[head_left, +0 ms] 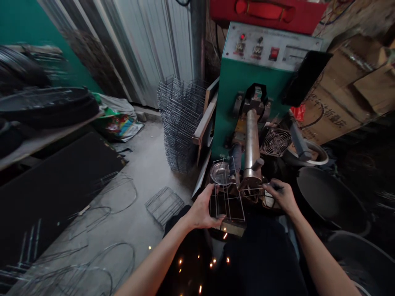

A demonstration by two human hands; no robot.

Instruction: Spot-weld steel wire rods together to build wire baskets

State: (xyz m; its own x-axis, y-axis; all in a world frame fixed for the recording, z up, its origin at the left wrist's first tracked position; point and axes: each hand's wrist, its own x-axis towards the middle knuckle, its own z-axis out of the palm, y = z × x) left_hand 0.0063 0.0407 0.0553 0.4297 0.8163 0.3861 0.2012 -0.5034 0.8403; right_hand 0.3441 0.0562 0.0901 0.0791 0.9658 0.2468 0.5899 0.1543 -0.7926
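Wire frame (227, 202) in left hand (202, 210), sparks (227, 260) below

The left hand grips the frame's left edge, thumb and fingers spanning that side. The right hand (283, 198) has its fingertips drawn close together; cannot tell what they hold. Just beyond the left hand: clear dish (219, 176). Between and beyond both hands: metal cylinder (252, 142); contact with frame unclear. Farther beyond, left of the left hand: stacked wire racks (180, 127).

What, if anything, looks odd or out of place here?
Orange sparks are scattered below the bare left hand, a possible burn risk. Loose wires lie strewn across the floor, looking untidy, and one wire rack lies there apart from the tall wire-rack stack.
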